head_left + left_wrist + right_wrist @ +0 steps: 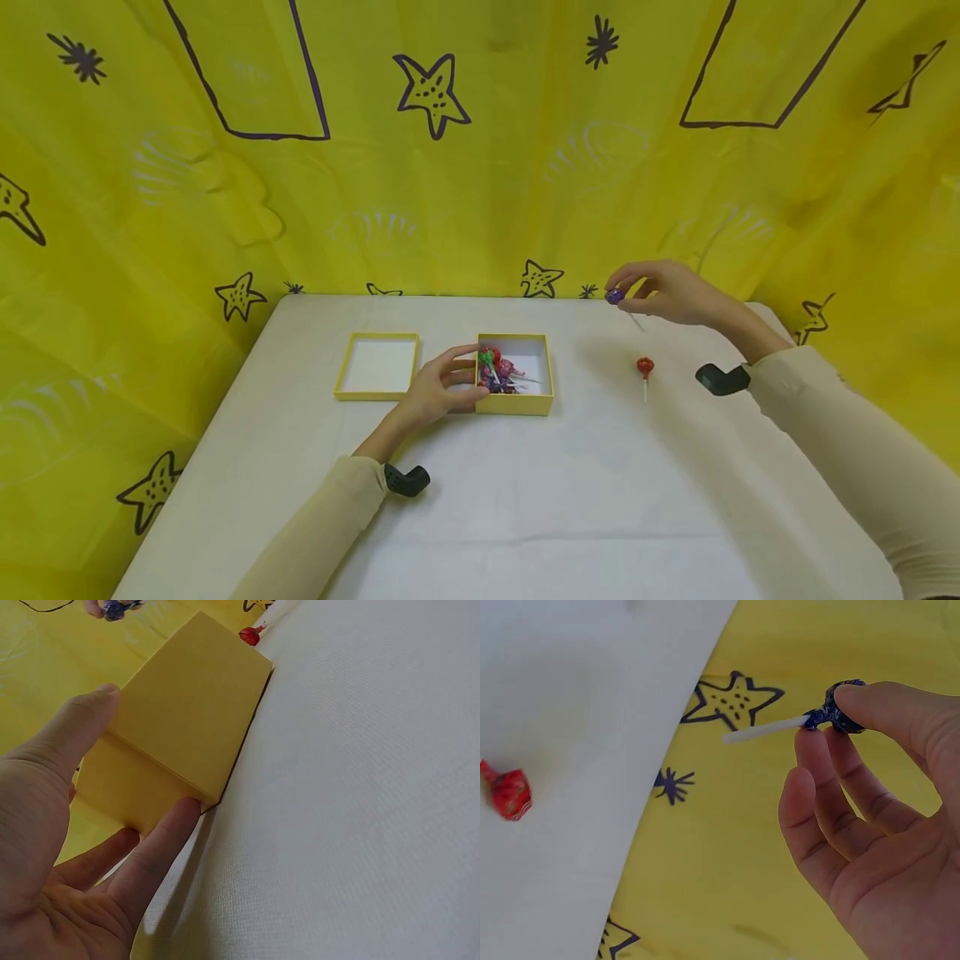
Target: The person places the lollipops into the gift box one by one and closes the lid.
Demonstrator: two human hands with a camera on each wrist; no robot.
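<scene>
My right hand (672,292) is raised above the back right of the table, pinching a purple-blue wrapped lollipop (615,296) by its candy head. In the right wrist view the white stick of that lollipop (847,709) points left, away from the thumb and fingers. Below, on the cloth, lies a red lollipop (645,366). An uncovered yellow box (513,405) stands near the middle, with several green, red, pink and purple lollipops (501,371) in its left part. At the box's left side, my left hand (435,392) holds it between thumb and fingers.
Left of the box lies its yellow-edged, white-lined lid (375,364). A white cloth (570,483) covers the table. Behind the table's back edge hangs a yellow curtain (480,192) with dark starfish drawings.
</scene>
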